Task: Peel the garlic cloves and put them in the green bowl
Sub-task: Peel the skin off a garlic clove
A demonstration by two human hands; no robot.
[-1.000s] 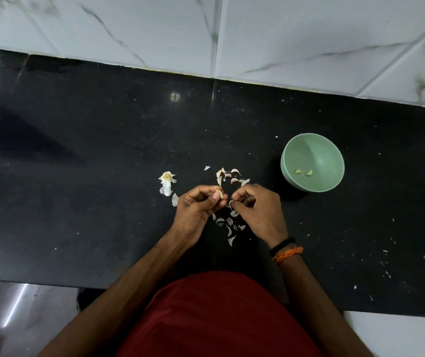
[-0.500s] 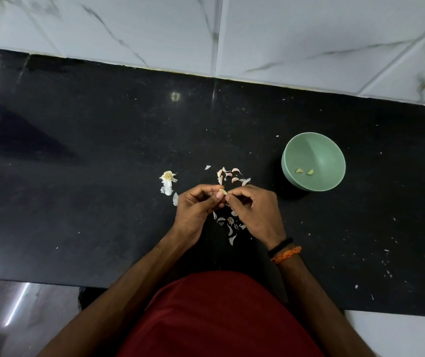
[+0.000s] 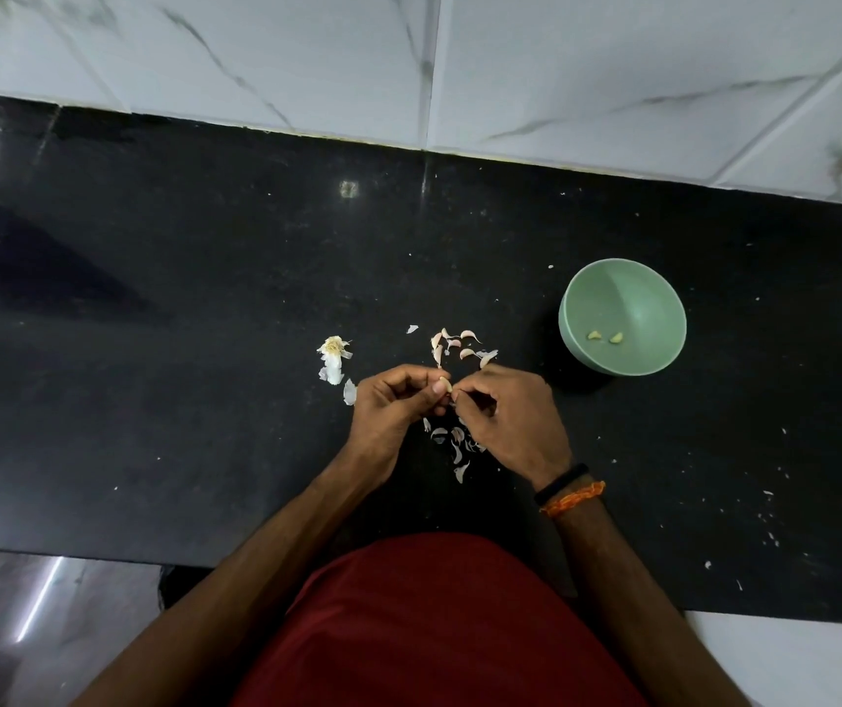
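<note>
Grip, left: left hand [image 3: 392, 406] curls its fingers and thumb round a garlic clove [image 3: 443, 385], pinched at the fingertips.
Grip, right: right hand [image 3: 509, 421] meets the left one just over the table, its thumb and forefinger nipped together at the clove's right edge; whether they hold a shred of skin is too small to tell.
Clove in hand: small, pale cream, oval, its upper face bare and smooth; the lower part is hidden by the left thumb.
Clove's place: above the black table [image 3: 153, 380], between the two hands, well to the left of the green bowl [image 3: 621, 315].
Green bowl: pale green, round, upright on the table to the right of the hands; two small yellowish peeled cloves [image 3: 605, 337] lie side by side at its bottom, slightly apart.
Unpeeled cloves [image 3: 459, 341]: a small cluster of pinkish-white curved pieces on the table just beyond the hands; some may be empty skins.
Skins [image 3: 454, 446]: thin white flakes scattered on the table under and between the wrists.
Garlic stem [image 3: 333, 357]: papery white core with a tufted top, lying left of the left hand, apart from it.
Wrist: black band [image 3: 560, 483] and orange thread on the right wrist.
Wall: white marbled tiles [image 3: 306, 58] behind the table.
</note>
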